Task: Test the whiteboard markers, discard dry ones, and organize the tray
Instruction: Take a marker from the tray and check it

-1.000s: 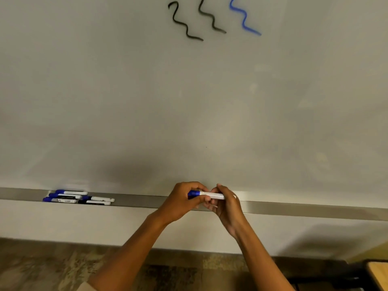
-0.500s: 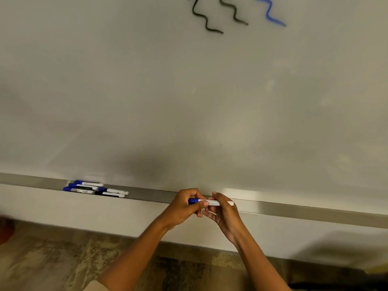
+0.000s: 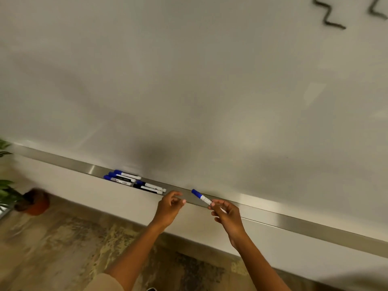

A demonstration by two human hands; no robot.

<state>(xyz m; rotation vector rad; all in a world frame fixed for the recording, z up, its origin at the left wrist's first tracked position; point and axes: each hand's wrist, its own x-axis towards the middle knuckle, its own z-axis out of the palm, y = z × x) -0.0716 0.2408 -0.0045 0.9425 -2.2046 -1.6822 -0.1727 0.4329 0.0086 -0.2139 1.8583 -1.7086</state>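
My right hand (image 3: 225,215) pinches a capped blue marker (image 3: 201,197) by its white barrel, blue cap pointing up and left, just in front of the metal tray (image 3: 294,220). A short way to the left of the marker, my left hand (image 3: 171,204) holds nothing, its fingers loosely curled. Several blue and black markers (image 3: 134,182) lie together in the tray to the left of both hands. The whiteboard (image 3: 189,91) fills the view above the tray, with black squiggles (image 3: 328,14) at its top right.
A potted plant (image 3: 31,201) stands on the floor at the far left, below the tray's end. Patterned floor (image 3: 63,248) runs under the wall. The tray stretches on to the right of my hands.
My left hand has let go of the blue marker and moved left. The right hand alone holds it now. The view has swung left, bringing the plant in.
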